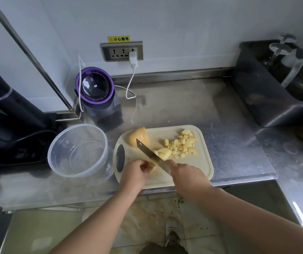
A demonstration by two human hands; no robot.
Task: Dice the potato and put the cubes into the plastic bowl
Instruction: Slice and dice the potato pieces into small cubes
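A cream cutting board (204, 162) lies on the steel counter. On its far left sits a large uncut potato chunk (139, 136). Several potato cubes (183, 145) are heaped at its far right, with sliced strips (163, 153) beside the blade. My right hand (187, 176) grips the handle of a knife (148, 152) whose blade slants up and left. My left hand (135, 170) pinches a potato piece (151, 166) against the board just left of the blade. The clear plastic bowl (58, 143) stands left of the board, with no cubes in it.
A purple-rimmed appliance (95, 88) with a white cable stands behind the bowl. A dark bag (9, 114) fills the left counter. A steel sink (268, 88) with glassware sits at the back right. The counter's front edge runs just below the board.
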